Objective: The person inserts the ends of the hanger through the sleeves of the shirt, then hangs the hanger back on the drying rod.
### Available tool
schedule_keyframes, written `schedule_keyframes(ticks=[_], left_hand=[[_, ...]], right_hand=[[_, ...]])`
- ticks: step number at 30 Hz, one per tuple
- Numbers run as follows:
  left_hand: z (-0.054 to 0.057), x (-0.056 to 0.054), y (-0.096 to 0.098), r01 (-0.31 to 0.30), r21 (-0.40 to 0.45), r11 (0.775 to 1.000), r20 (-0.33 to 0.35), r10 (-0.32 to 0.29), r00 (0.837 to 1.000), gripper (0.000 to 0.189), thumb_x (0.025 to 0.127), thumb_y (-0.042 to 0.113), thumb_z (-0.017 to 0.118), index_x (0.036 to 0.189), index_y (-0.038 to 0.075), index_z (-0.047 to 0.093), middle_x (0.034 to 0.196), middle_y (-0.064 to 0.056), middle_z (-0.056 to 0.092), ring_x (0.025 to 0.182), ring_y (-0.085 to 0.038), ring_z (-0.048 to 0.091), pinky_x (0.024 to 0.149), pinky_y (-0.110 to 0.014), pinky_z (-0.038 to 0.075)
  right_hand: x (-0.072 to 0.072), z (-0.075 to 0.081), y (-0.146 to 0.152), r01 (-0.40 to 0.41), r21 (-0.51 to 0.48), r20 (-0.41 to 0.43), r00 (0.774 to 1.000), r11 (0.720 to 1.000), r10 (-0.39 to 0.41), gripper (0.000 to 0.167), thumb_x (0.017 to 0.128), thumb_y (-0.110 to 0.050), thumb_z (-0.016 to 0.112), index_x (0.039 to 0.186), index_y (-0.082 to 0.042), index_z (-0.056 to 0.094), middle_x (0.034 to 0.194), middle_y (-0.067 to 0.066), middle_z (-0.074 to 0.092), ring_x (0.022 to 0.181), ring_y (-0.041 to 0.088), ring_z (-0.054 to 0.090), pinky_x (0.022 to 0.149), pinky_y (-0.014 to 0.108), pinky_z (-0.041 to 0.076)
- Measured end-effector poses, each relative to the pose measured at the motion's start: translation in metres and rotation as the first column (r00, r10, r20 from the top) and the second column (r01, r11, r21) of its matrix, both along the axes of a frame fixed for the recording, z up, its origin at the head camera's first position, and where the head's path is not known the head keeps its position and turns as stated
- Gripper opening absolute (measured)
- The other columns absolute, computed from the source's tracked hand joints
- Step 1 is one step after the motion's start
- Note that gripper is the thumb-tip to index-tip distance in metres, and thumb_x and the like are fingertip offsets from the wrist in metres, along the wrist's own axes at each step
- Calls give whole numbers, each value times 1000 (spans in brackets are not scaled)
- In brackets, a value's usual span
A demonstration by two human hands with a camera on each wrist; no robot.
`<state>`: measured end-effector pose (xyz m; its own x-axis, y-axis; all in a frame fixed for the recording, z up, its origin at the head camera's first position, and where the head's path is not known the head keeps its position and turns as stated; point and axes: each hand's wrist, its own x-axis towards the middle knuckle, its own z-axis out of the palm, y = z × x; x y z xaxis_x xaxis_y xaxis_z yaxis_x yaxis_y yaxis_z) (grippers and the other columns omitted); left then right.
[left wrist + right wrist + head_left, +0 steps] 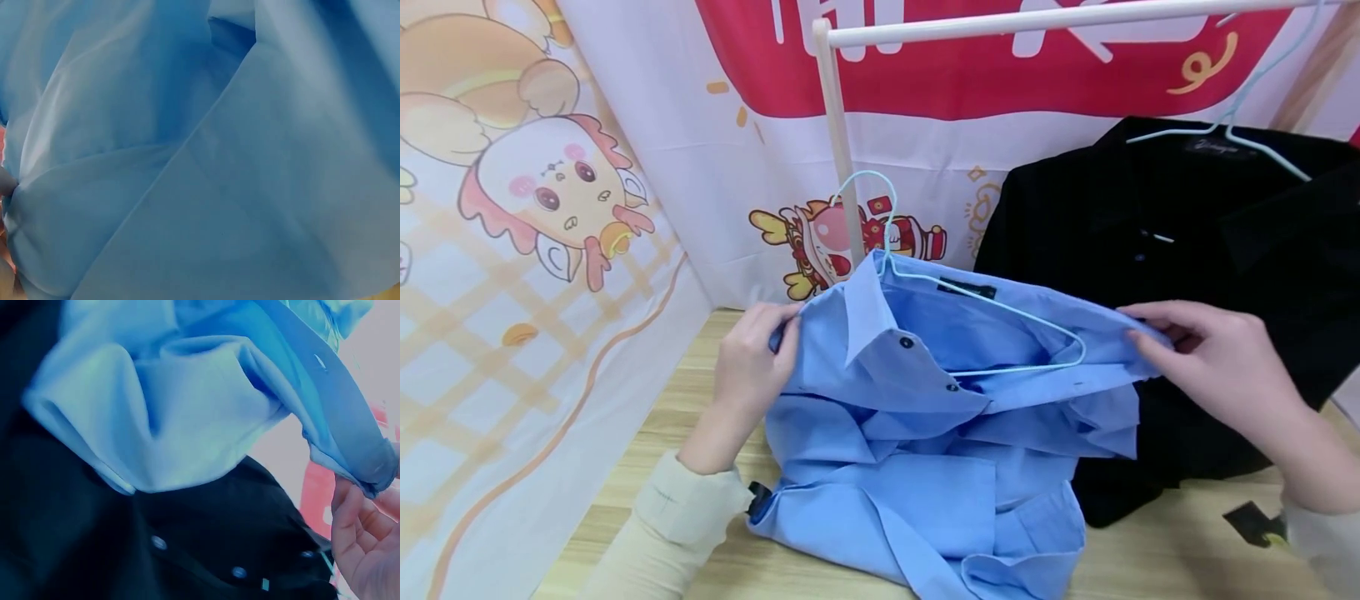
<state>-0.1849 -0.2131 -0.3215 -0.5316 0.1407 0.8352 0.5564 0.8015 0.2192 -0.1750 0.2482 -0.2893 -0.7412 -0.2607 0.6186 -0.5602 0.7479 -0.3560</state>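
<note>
A light blue shirt (917,500) with dark buttons is held up by both hands, its lower part bunched on the wooden table. Inside its open neck sits a pale blue wire hanger (1000,304), whose hook rises above the collar. At the left shoulder my left hand (752,358) pinches the cloth between thumb and fingers. My right hand (1217,358) grips the other shoulder's edge, also seen in the right wrist view, where the hand (369,544) holds the cloth. Blue fabric (206,187) fills most of the left wrist view.
Behind, to the right, a black shirt (1060,225) hangs on another pale wire hanger (1228,125). A rack with a white rail (1037,18) and wooden post (838,133) stands at the back. Printed cloth (647,75) covers the walls around the wooden table (696,392).
</note>
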Motion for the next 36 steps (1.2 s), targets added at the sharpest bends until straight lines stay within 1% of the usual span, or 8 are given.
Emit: schedule_keyframes(ticks=[5,10,14,19,23,25,29,36], left_hand=[[4,2,2,-3,4,1000,-84,3,996,15,90,-5,69,105,-5,74,89,-19,67,79,-34,65,69,-47,57],[7,4,5,-1,46,999,-141,7,990,15,90,-5,67,103,-5,75,86,-18,65,76,-34,64,67,-47,56],[10,5,6,-12,90,996,-179,29,983,17,89,-7,65,103,-5,75,83,-19,63,72,-36,61,65,-47,52],[9,6,6,-32,90,995,-190,48,981,17,90,-6,65,104,-5,76,82,-19,62,69,-35,61,62,-46,52],[2,6,9,-11,65,998,-174,22,984,18,89,-7,66,104,-4,76,84,-18,64,71,-34,63,62,-46,53],[-1,6,12,5,43,999,-172,2,985,19,89,-7,66,105,-3,76,84,-17,63,69,-33,62,59,-45,52],[-7,9,20,50,26,998,-179,-44,983,19,88,-6,65,105,-4,75,81,-16,59,64,-30,58,54,-42,48],[-18,11,37,153,34,988,-164,-146,976,21,86,-7,66,105,-3,74,82,-14,59,67,-27,59,56,-38,52]], right_hand=[[4,22,-1,32,55,-203,979,998,-20,34,79,10,77,113,2,75,92,15,71,73,-8,43,74,0,34],[7,35,-7,77,89,-337,940,993,-43,40,78,14,77,116,6,73,92,21,67,70,17,52,82,3,28],[1,29,-10,88,126,-375,926,988,-35,43,75,15,79,117,4,73,92,22,66,66,28,55,75,8,32],[-8,-3,-17,-1,147,-230,972,989,35,46,72,13,83,115,0,74,88,9,65,68,17,54,64,10,38],[-8,-26,-23,-111,57,-11,994,992,112,39,77,8,83,115,0,74,91,4,66,71,9,55,62,9,44],[-6,-28,-23,-141,-53,142,979,989,147,35,84,3,80,118,1,73,96,9,69,72,7,58,63,9,47],[-2,-24,-27,-97,-272,380,903,957,199,33,96,-7,72,128,4,68,113,21,69,80,3,64,70,12,52],[11,-35,-56,-198,-354,392,856,914,337,35,96,-3,70,129,7,66,116,20,70,88,5,66,75,19,56]])
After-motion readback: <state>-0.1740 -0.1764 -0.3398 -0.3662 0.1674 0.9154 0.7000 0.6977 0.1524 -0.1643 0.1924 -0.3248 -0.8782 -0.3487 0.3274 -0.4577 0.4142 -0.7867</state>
